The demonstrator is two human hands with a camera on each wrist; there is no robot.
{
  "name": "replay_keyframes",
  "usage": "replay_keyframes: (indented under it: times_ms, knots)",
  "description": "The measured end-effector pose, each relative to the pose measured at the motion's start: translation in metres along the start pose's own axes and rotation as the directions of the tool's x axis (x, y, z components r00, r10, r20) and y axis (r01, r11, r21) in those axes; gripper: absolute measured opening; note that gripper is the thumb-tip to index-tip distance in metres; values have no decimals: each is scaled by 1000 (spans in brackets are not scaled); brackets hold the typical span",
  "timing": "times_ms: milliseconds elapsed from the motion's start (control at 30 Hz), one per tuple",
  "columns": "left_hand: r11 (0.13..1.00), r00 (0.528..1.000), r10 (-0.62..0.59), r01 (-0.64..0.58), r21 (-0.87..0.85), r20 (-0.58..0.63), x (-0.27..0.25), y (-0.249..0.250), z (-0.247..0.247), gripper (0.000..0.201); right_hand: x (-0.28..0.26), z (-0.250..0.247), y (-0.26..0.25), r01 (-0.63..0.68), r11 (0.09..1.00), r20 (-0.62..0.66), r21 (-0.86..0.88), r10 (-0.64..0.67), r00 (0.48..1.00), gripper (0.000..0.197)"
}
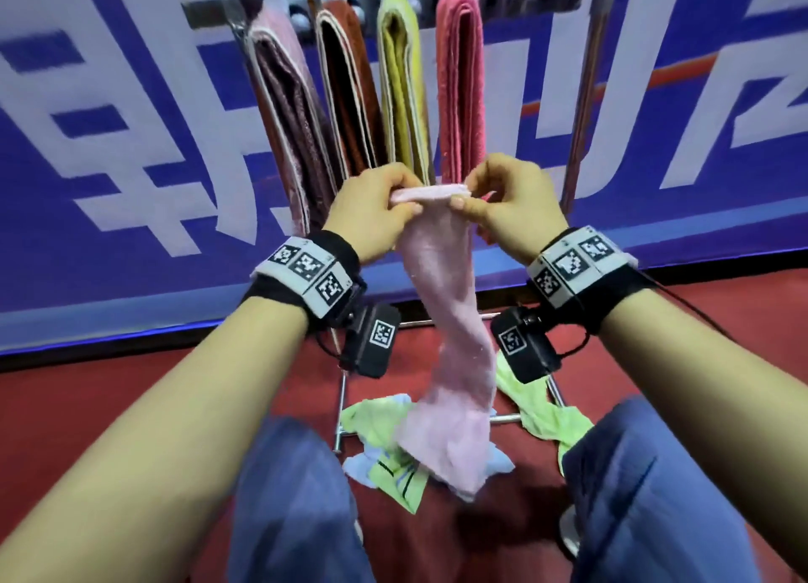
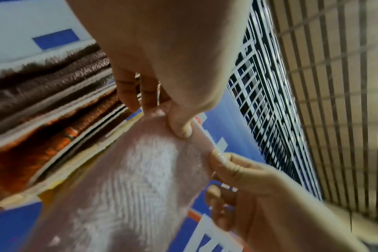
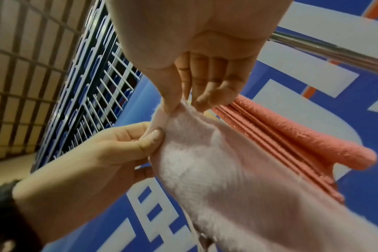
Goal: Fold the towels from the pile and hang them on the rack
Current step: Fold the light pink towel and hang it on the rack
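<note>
A pale pink towel (image 1: 450,355) hangs long and narrow from both my hands, its lower end over the pile on the floor. My left hand (image 1: 393,204) pinches the left end of its top edge, thumb in front. My right hand (image 1: 470,200) pinches the right end. Both hands sit in front of the lower ends of the hung towels. The left wrist view shows my thumb (image 2: 180,126) pressed on the pink towel (image 2: 129,179). In the right wrist view my fingertips (image 3: 168,104) nip its upper corner (image 3: 205,153).
The metal rack (image 1: 590,101) carries several folded towels: mauve (image 1: 288,114), brown (image 1: 350,92), yellow (image 1: 402,88), coral (image 1: 463,84). Green and light blue towels (image 1: 393,460) lie piled on the red floor between my knees. A blue printed wall stands behind.
</note>
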State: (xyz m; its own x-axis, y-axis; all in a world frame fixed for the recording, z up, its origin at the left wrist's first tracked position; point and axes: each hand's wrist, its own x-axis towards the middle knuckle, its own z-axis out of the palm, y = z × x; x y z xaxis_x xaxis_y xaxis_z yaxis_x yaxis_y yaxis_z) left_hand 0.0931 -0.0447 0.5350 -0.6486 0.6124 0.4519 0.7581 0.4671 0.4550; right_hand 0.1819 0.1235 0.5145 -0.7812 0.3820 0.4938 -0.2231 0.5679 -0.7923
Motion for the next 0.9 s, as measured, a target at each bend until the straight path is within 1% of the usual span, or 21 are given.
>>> replay_keyframes:
  times_ms: [33,67,133,200,267,333,433,533,600,667,700,767,800,900]
  knots:
    - [1000,1000,-7,6,30,21,-2,1,-1,9,-2,-1,-1,-10,1000,5,-17,10,1000,22]
    - [999,1000,-7,6,48,15,-4,4,-3,10,-5,-2,-3,-10,1000,6,-24,10,1000,21]
    - [998,999,1,2,62,-52,-4,12,-10,13,-9,-7,-11,-4,1000,-12,-6,4,1000,20]
    - [999,994,3,2,43,-111,-2,20,-15,15,-8,-10,-19,-7,999,-44,49,9,999,20]
    - [1000,990,-6,9,21,-144,-3,26,-17,14,-9,-11,-27,-5,996,-65,94,11,998,23]
    - [1000,987,-17,16,-6,-160,-5,28,-16,15,-14,-10,-34,8,992,-38,127,-3,999,25]
    - [996,990,-29,17,-85,-139,-12,30,-12,15,-23,-5,-41,14,990,41,137,-20,999,25]
    - [959,992,-77,47,-278,-97,-25,33,-7,11,-31,3,-41,-2,989,84,147,-11,996,24]
    - [916,982,-151,97,-388,-111,-34,32,-1,19,-36,8,-40,-21,992,84,128,10,996,24]
    - [904,963,-232,161,-396,-138,-42,28,4,28,-41,14,-37,-41,995,62,92,36,997,24]
    - [897,954,-272,205,-390,-123,-46,26,6,28,-42,16,-35,-53,997,48,63,50,998,25]
    - [879,948,-318,288,-380,-17,-54,22,11,16,-44,21,-30,-84,996,29,3,84,996,27]
    - [886,952,-303,296,-357,38,-57,20,14,12,-45,22,-28,-98,995,23,-21,98,995,27]
    - [922,969,-207,240,-303,137,-67,19,19,23,-47,27,-23,-109,992,-15,-63,108,994,24]
